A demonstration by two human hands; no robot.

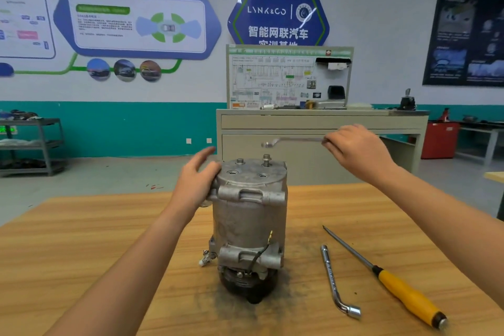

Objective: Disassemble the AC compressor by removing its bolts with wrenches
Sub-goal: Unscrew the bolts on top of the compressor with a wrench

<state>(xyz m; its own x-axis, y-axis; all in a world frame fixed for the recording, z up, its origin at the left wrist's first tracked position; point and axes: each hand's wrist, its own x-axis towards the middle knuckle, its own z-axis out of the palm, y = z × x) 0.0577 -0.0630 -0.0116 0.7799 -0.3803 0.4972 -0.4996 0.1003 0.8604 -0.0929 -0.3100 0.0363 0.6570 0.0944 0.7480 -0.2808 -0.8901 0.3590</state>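
The wooden table (81, 240) carries everything. The AC compressor (251, 226) stands upright at its centre, dark pulley end down and bolt face up. Your left hand (196, 183) lies against the housing's upper edge at 9 o'clock, with the fingers close to straight and the thumb on the rim, bracing rather than clutching. Press firmer before you pull, because a tall casting on a narrow base will likely tip or spin.

Your right hand (357, 153) pinches the far end of the ring wrench (297, 140). At 4 o'clock from the compressor, a yellow-handled screwdriver (409, 294) and an L-shaped socket wrench (334, 281) lie on the table, with no hand on either.

The ring hovers just above the raised bolt (266, 157) at 1 o'clock on the top face, not touching it. Lower it squarely over the hex until it seats fully, keep the handle level, and pull in one smooth arc. A second bolt (240, 161) sits lower at 11 o'clock.
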